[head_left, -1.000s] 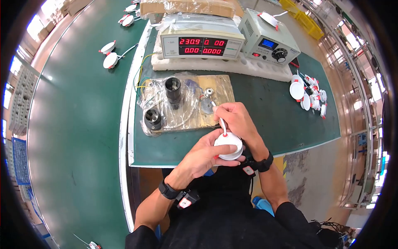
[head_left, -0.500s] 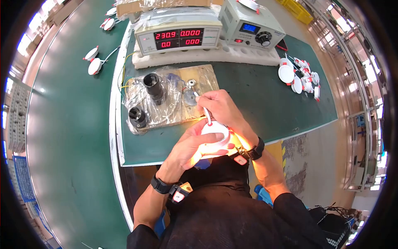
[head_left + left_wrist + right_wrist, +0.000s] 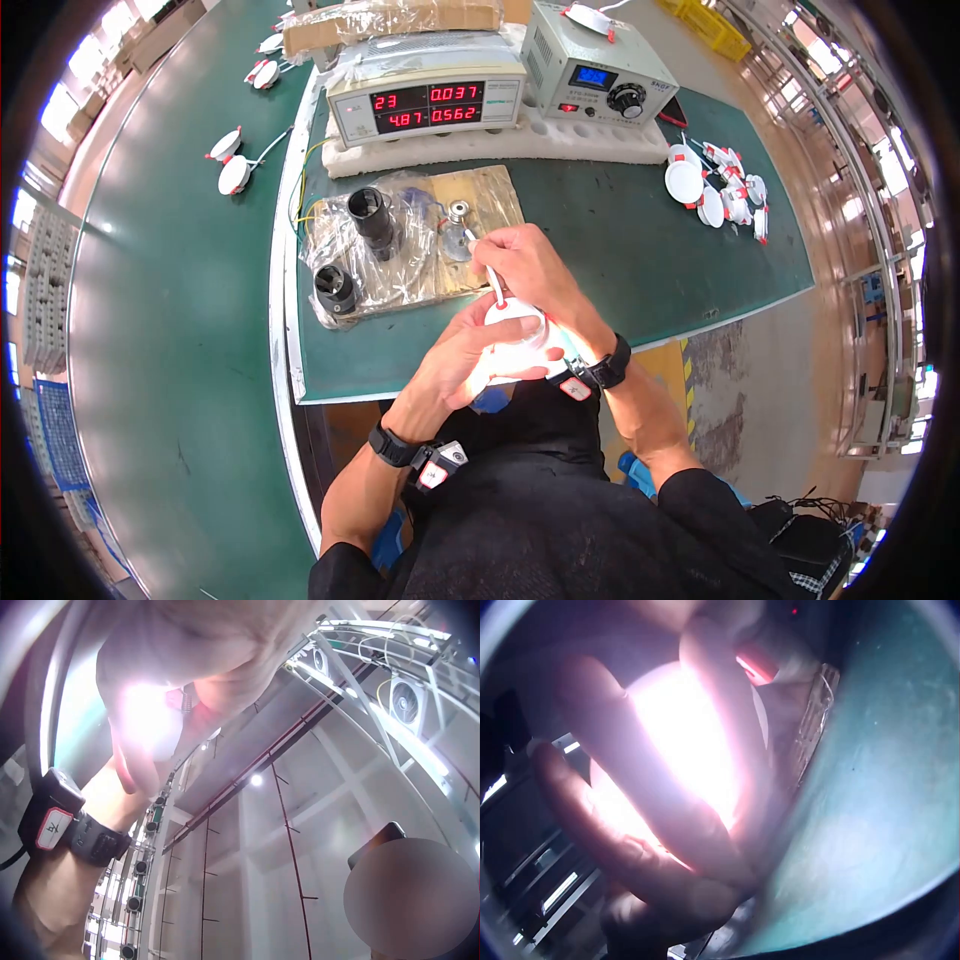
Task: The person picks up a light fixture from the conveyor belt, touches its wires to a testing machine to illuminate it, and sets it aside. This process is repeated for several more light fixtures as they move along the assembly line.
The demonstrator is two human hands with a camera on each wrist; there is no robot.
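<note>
Lit lamp (image 3: pixel 515 320): went from dark to glowing within the last second; sat in the left hand, at the near edge of the green bench (image 3: pixel 600 230).
Meter (image 3: pixel 430 105): rose from zeros to 0.037, 4.87 and 0.562; upper-left figure only partly readable. Probably registered power drawn by the lit lamp, suggesting a made connection.
Left hand (image 3: pixel 450 360): grasped the lit lamp, thumb over the cable side, fingers curled across the glowing face.
Right hand (image 3: pixel 532 270): pinched the white cable (image 3: pixel 496 286) between thumb and finger, near the round disc (image 3: pixel 455 243); contact at the tip too hidden to tell.
Black sockets: counted two, one far (image 3: pixel 370 215), one near-left (image 3: pixel 335 288), both on the one wooden board (image 3: pixel 490 190).
Instruments: counted two, the meter and, to its right, the dial box (image 3: pixel 640 70).
Lamp on dial box (image 3: pixel 588 18): counted one.
Left pair of lamps (image 3: pixel 233 175): counted two.
Right heap of lamps (image 3: pixel 685 182): overlapped too much for a sure count.
</note>
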